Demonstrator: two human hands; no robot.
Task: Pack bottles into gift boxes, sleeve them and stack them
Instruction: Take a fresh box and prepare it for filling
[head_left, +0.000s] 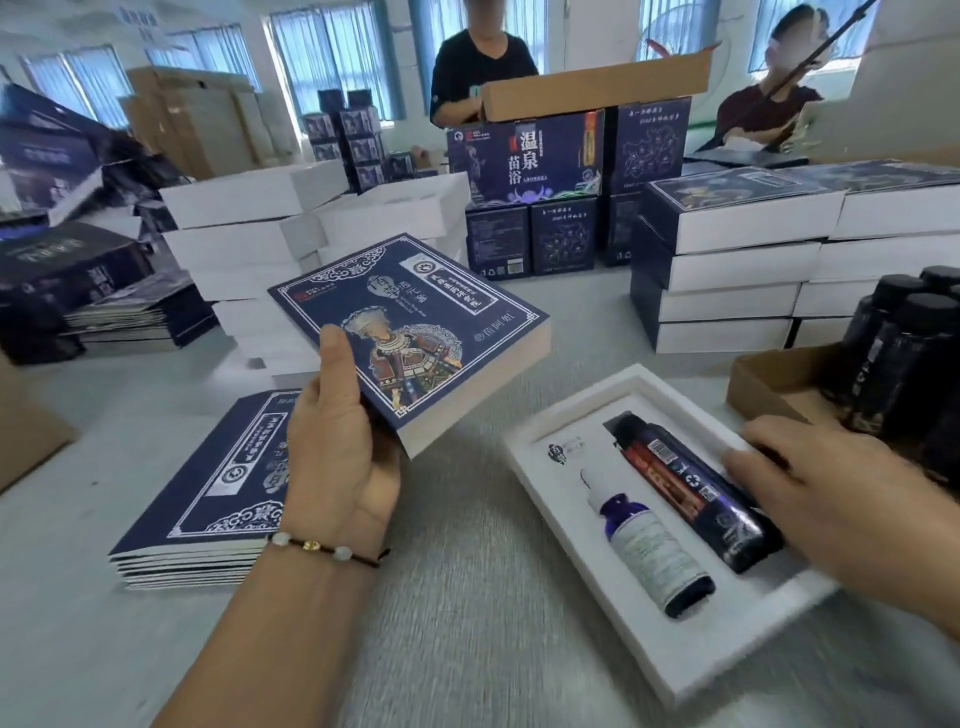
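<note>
Holding a dark blue sleeve (410, 338) up off the table in my left hand (340, 457), thumb lying on its printed face and fingers curling underneath its near edge. It is tilting above a stack of flat sleeves (208, 493) lying just to the left of my wrist. My right hand (810, 467) is reaching over the far end of the large dark bottle (696, 493), fingertips touching or gripping its cap end; I cannot tell which, since motion blur is smearing the fingers. That bottle is sitting in the right slot of the white foam tray (675, 654), and a small blue dropper bottle (644, 540) is lying in the left slot beside it, the two apart. A cardboard box of dark bottles (904, 358) is standing just beyond my right hand. Finished white-edged boxes (727, 270) are stacking up behind.
</note>
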